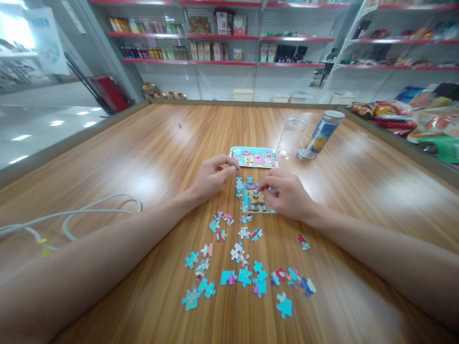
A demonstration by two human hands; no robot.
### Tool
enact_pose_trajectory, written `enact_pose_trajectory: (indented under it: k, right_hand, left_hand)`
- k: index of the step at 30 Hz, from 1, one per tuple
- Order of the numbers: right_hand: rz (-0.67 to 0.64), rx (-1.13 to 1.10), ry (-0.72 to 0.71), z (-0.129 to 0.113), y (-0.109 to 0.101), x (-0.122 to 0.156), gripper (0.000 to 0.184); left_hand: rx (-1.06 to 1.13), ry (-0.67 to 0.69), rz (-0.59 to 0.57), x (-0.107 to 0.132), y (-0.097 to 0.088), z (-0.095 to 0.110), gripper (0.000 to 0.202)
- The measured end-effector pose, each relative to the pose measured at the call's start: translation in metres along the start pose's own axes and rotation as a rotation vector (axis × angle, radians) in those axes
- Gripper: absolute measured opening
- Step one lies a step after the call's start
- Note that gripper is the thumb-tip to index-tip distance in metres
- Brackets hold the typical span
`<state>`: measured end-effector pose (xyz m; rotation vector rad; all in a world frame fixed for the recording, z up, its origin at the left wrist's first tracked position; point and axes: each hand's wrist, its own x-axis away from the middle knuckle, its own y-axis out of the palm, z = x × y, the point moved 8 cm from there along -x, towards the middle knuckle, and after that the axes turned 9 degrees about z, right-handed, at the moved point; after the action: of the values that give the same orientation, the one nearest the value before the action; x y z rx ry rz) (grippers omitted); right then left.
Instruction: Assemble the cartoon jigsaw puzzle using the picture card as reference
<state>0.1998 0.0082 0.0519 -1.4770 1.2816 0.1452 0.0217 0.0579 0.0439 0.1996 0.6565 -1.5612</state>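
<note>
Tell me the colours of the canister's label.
The label shows blue and yellow, best in the head view.

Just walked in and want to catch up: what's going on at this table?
A person's bare right hand is at the right side of a partly joined, colourful cartoon jigsaw. The left hand is by the near-left corner of a rectangular printed card; whether either grips a piece is unclear. Multicoloured loose jigsaw pieces lie scattered nearer the person on the brown wooden table.
</note>
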Motion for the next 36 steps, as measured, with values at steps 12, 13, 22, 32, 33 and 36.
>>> enact_pose_trajectory:
  k: [12,13,22,32,33,36]
  right_hand:
    - [0.199,-0.015,0.113,0.007,-0.017,-0.001,0.017]
    - [0.202,-0.011,0.105,0.006,-0.017,0.0,0.017]
    - [-0.02,-0.123,-0.02,-0.014,-0.004,0.002,0.018]
    - [-0.381,-0.177,-0.24,-0.043,0.015,0.014,0.015]
    - [-0.378,-0.174,-0.241,-0.043,0.015,0.014,0.016]
    - [-0.378,-0.173,-0.265,-0.046,0.015,0.014,0.021]
  left_hand:
    - [0.129,-0.24,0.127,-0.002,-0.003,-0.026,0.028]
    - [0.116,-0.233,0.125,-0.002,-0.003,-0.024,0.028]
    - [-0.011,-0.184,0.005,0.001,0.006,-0.014,0.025]
    - [-0.094,-0.118,-0.089,0.002,0.012,-0.008,0.018]
    - [-0.1,-0.118,-0.092,0.002,0.012,-0.008,0.019]
    - [-0.107,-0.112,-0.099,0.002,0.013,-0.008,0.019]
